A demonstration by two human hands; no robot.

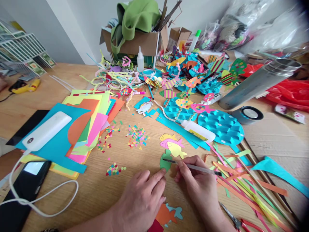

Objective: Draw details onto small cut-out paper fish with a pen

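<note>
A green paper fish (165, 161) lies on the wooden table in front of me. My left hand (145, 190) rests beside it, holding nothing, its fingers stretched out and the fingertips on the fish's lower edge. Between the thumb and fingers of my right hand (196, 178) is a slim pen (196, 167) with a pale barrel, its dark tip at the green fish. Just above lie a light yellow paper fish (176, 149), a pink one (166, 142) and a darker yellow one (166, 137). Orange paper fish (164, 214) lie partly hidden between my forearms.
Small paper confetti (137, 137) lies in piles to the left, by stacked coloured paper (58, 125) and a white power bank (47, 130). A glue bottle (198, 130), paper strips (241, 177) and red-handled scissors (238, 220) are at right. A metal flask (256, 85) stands behind.
</note>
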